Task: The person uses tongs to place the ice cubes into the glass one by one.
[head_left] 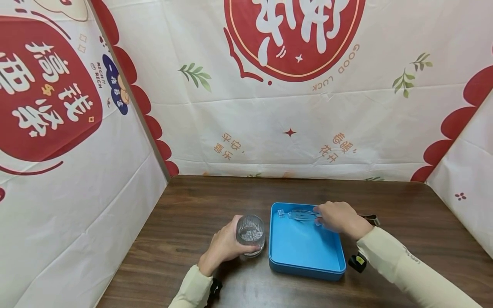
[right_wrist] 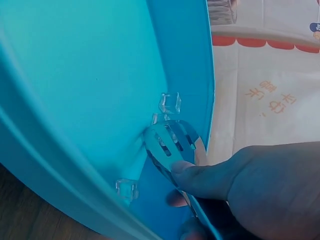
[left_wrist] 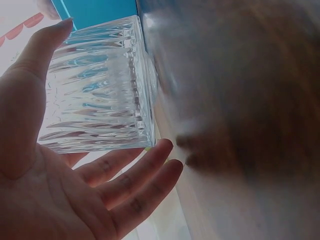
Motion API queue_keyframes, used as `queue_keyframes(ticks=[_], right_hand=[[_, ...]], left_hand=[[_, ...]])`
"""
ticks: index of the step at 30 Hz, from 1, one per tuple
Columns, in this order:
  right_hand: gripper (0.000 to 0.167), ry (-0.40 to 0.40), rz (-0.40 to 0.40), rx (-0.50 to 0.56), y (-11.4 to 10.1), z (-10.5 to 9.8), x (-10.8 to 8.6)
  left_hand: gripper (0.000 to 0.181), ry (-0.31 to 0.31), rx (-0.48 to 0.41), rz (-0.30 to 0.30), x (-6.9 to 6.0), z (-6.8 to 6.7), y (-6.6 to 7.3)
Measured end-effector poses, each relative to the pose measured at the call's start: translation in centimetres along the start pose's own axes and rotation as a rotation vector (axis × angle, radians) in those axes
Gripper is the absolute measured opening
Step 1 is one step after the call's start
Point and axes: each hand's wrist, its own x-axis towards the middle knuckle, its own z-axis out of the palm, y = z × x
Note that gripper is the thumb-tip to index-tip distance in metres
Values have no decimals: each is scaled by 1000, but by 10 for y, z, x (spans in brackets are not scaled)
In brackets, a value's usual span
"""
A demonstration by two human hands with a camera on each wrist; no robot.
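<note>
Head view: ribbed glass [left_wrist: 100,90] in left hand [head_left: 224,242], tongs [right_wrist: 168,142] in right hand [head_left: 339,216]

On a brown wooden table [head_left: 185,214], a shallow blue tray [head_left: 300,252] with three clear cubes [right_wrist: 170,103] toward its far end. Just left of the tray, the ribbed glass, partly filled with clear pieces [head_left: 251,235]. Grasping the glass from the left: thumb on one side, fingers on the other. Reaching over the tray's far right corner: pinching the tongs between right thumb and fingers. Tongs shiny, with slotted ends inside the tray beside one cube; grip on it unclear.
</note>
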Motion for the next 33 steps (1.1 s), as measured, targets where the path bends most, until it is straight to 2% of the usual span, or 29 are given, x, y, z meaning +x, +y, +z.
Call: queue_keyframes(ticks=[26,33], right_hand=[[30,-5,26,67,-7,2,0],[25,38,-11,18,-5,7,-2]], left_hand=[[90,-2,3,-6,0,0,1],[89,-4,3,-3,-1,0,1]])
